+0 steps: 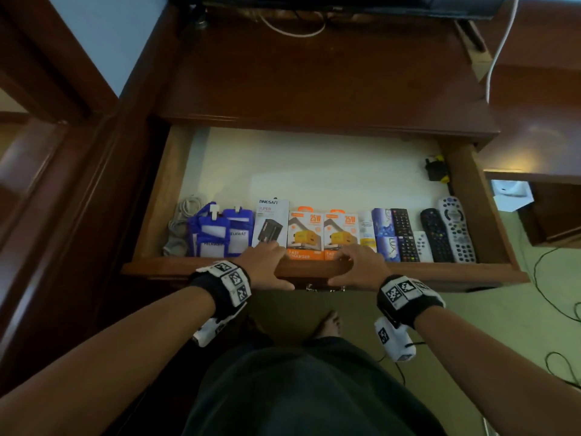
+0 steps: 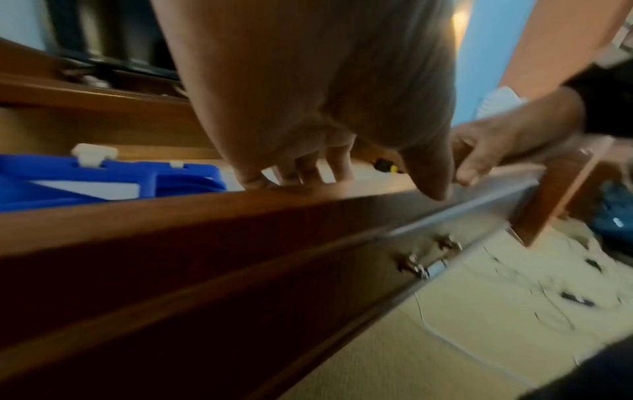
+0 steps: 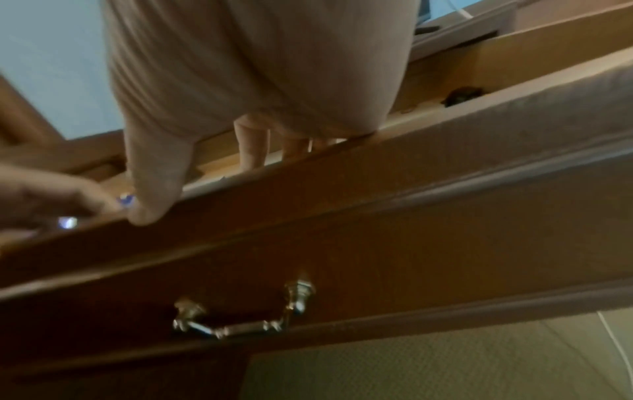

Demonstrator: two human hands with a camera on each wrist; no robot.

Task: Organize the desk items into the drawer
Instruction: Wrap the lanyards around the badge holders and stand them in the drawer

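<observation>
The wooden drawer is pulled open below the desk top. Along its front lie a grey cable, blue badge holders, a white charger box, two orange charger boxes, blue packets and several remotes. My left hand and right hand both grip the drawer's front edge near its middle. Fingers hook over the top and thumbs press the outer face. The left wrist view shows the left hand on the rim; the right wrist view shows the right hand above the brass handle.
A black plug lies at the drawer's back right corner; the white drawer floor behind the row is bare. A white cable hangs over the desk's right side. Dark cables trail on the floor at right.
</observation>
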